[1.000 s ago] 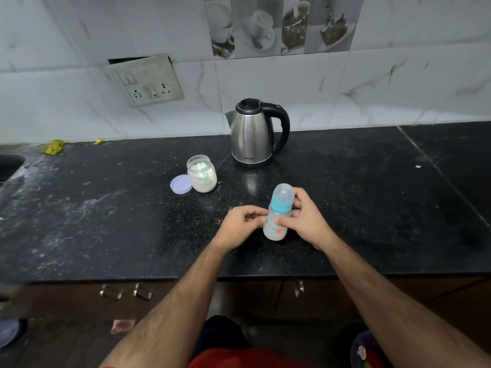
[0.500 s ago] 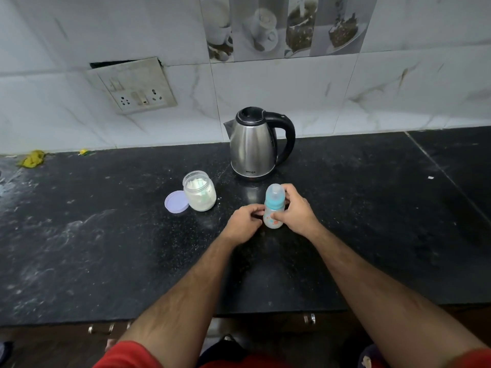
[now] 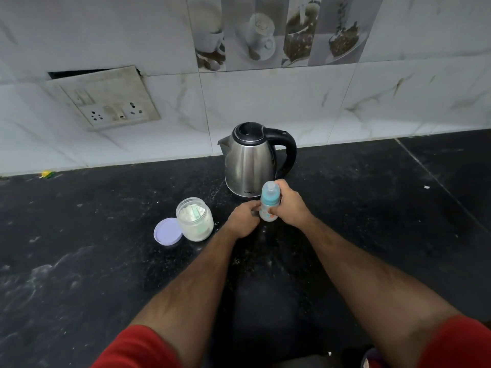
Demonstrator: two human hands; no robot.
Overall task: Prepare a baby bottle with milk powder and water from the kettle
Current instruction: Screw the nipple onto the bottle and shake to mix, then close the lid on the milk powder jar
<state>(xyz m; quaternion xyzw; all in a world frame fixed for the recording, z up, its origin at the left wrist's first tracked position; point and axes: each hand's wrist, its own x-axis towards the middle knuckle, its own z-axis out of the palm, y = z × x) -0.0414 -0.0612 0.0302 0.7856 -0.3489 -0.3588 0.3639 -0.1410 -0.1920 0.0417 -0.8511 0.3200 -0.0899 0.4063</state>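
Observation:
A small clear baby bottle (image 3: pixel 269 200) with a teal collar and a clear cap stands upright on the black counter (image 3: pixel 106 261), just in front of the steel kettle (image 3: pixel 251 162). My right hand (image 3: pixel 291 205) wraps around its right side and collar. My left hand (image 3: pixel 243 220) touches its lower left side with the fingertips. An open glass jar of white milk powder (image 3: pixel 194 219), with a scoop inside, stands to the left. Its lilac lid (image 3: pixel 168 231) lies flat beside it.
The kettle has a black lid and a black handle pointing right, close to the tiled wall. A loose switch-and-socket plate (image 3: pixel 106 99) hangs on the wall at the left. A yellow-green scrap (image 3: pixel 47 173) lies at the counter's back left.
Both hands moved the bottle away from me toward the kettle and set it more upright. My view came closer over the counter.

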